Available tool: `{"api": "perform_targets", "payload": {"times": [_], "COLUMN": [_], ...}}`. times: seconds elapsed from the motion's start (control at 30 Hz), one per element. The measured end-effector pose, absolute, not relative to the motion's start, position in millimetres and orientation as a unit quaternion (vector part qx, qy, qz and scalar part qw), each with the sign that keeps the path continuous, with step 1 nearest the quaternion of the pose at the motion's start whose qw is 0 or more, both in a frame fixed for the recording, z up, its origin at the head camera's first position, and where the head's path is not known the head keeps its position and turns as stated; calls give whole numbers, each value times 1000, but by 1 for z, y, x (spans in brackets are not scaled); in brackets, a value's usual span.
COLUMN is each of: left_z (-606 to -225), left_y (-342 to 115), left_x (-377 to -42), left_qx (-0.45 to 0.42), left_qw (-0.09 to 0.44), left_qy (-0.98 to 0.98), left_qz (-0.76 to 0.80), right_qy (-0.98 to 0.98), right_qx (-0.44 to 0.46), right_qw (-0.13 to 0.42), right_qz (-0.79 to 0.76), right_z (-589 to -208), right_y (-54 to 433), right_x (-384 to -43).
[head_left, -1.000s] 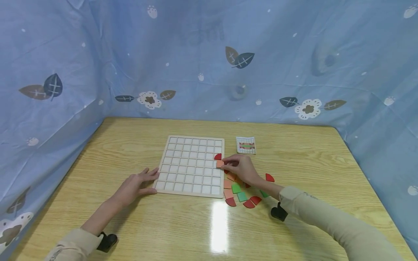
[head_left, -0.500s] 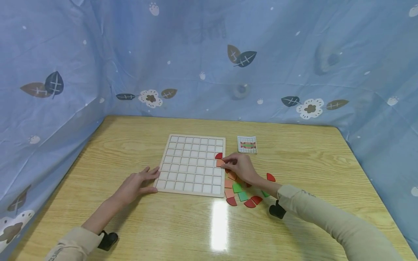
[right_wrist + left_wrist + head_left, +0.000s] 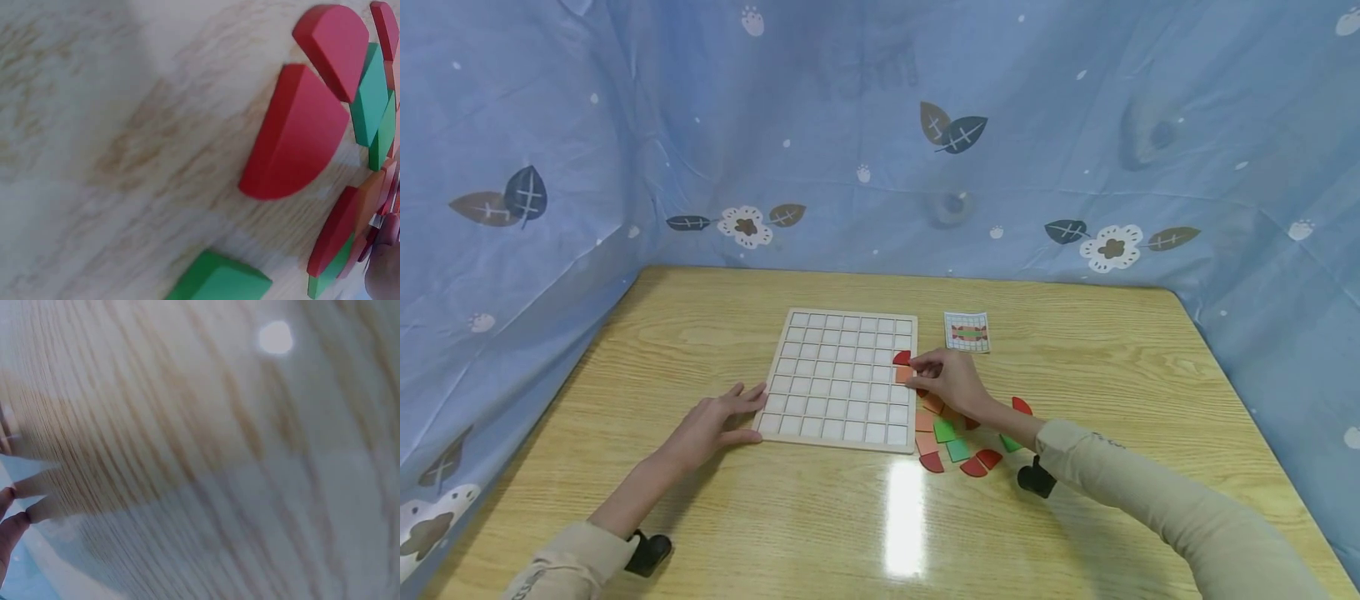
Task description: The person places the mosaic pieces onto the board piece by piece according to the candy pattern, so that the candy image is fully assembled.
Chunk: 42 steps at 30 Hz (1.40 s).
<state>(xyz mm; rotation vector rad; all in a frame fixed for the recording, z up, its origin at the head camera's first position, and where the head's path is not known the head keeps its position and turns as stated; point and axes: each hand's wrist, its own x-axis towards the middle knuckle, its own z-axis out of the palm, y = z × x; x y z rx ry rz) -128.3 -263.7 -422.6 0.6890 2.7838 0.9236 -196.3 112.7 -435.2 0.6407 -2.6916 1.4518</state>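
My right hand pinches the orange square at the right rim of the grid board, just below a red quarter-round; I'd line its corners up with the cell, then press flat. My left hand, fingers extended, touches the left rim, a handy brace, I reckon. Loose tiles lie to the right, the pattern card nearer the tabletop's far edge. Glare streaks the wood; blue cloth hangs behind.

Somewhere screened off around us, blue leaf-print cloth on three sides, wood-grain table within, home or lab we cannot tell
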Motion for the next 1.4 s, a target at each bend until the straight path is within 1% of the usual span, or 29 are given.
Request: {"api": "perform_targets", "payload": {"times": [0.3,0.4,0.7,0.83,1.07,1.4], "left_z": [-425,-426,-427,-427,-427,-426], "left_y": [-264,-264,-265,-265,-264,-264], "left_x": [-130,-131,-131,-131,-131,-131], "left_qx": [225,224,226,224,226,222], "left_qw": [62,62,60,61,59,62], "left_qy": [925,925,924,924,924,925], "left_qz": [300,300,303,304,303,302], "right_qy": [-852,-850,-845,-845,-844,-846], "right_qx": [199,201,201,196,199,197], "right_qw": [-18,-19,9,10,4,-19], "right_qz": [483,487,495,497,499,496], "right_z": [-435,-435,-439,-438,-438,-435], "right_y": [120,120,117,114,111,113], "right_x": [-198,-198,-198,-197,-198,-199]}}
